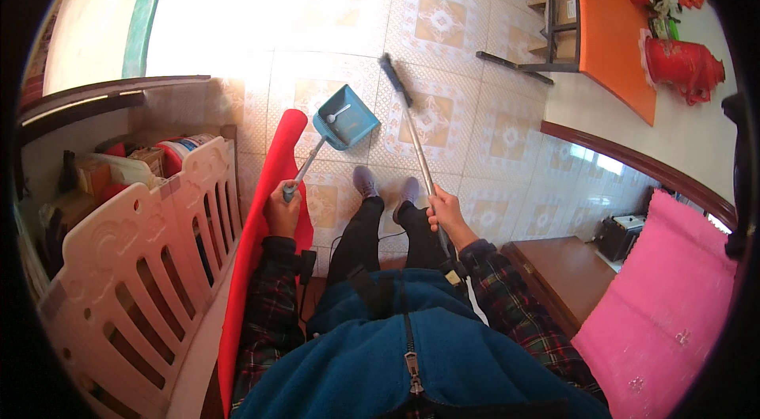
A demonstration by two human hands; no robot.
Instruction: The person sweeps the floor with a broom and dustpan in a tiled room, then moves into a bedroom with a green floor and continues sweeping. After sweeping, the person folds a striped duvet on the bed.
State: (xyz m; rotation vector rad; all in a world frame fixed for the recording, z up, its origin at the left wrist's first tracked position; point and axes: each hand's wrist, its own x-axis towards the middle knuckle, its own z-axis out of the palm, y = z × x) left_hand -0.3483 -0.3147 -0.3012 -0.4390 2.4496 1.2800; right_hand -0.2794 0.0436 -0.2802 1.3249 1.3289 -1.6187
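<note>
My left hand (283, 212) is closed round the grey handle of a blue dustpan (358, 132). Inside the pan lie a small white spoon-like piece (338, 113) and some greyish dust. A long silvery broom handle (416, 142) runs through my right hand (447, 213), whose fingers wrap it. The broom's dark bristle head (393, 80) is at the tiled floor, to the right of the dustpan and apart from it.
A red roll (273, 174) stands beside my left arm, next to a pale plastic fence panel (134, 261). On the right are an orange-topped table (609, 15), a red thermos flask (685, 67), a brown cabinet (558, 273) and a pink cloth (657, 308). My shoes (366, 182) stand on the tiles.
</note>
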